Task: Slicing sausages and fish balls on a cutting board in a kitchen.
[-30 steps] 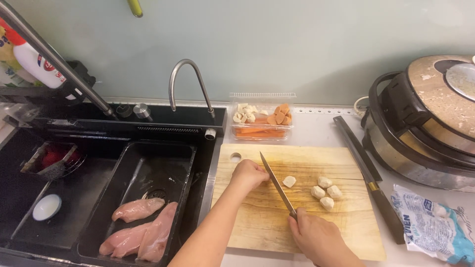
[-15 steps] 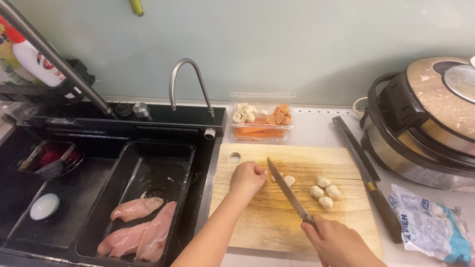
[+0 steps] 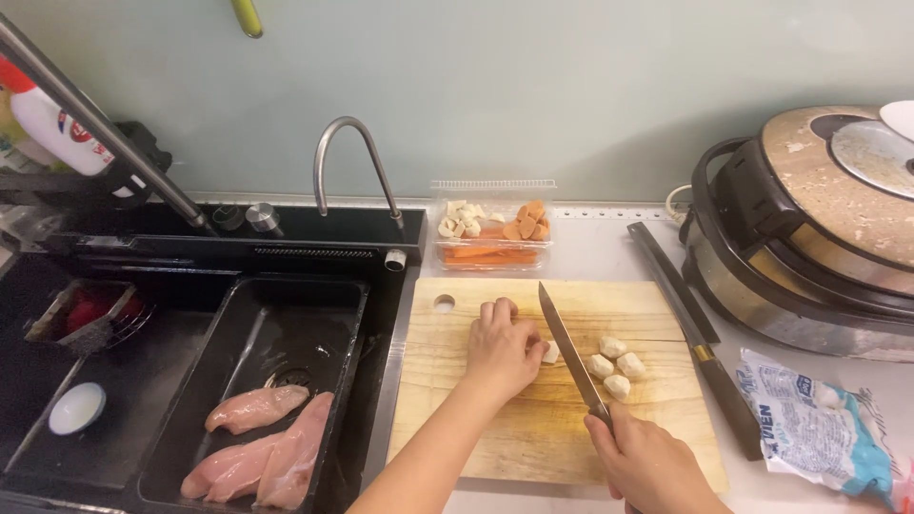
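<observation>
While both hands work over the wooden cutting board [image 3: 495,428], the scene reads:
Left hand [image 3: 503,345]: fingers curled down, pinning a pale fish ball [image 3: 550,352] to the board.
Right hand [image 3: 649,464]: fist closed round the handle of a kitchen knife [image 3: 569,350], blade tilted just beside the pinned ball.
Cut pieces [image 3: 611,364]: four pale lumps on the board, right of the blade.
Sink tray [image 3: 338,314]: raw chicken breasts [image 3: 257,447].
Counter: clear tub of carrot and mushroom pieces [image 3: 493,233], second long knife [image 3: 695,333], opened bag [image 3: 809,428], multicooker [image 3: 819,228].
</observation>
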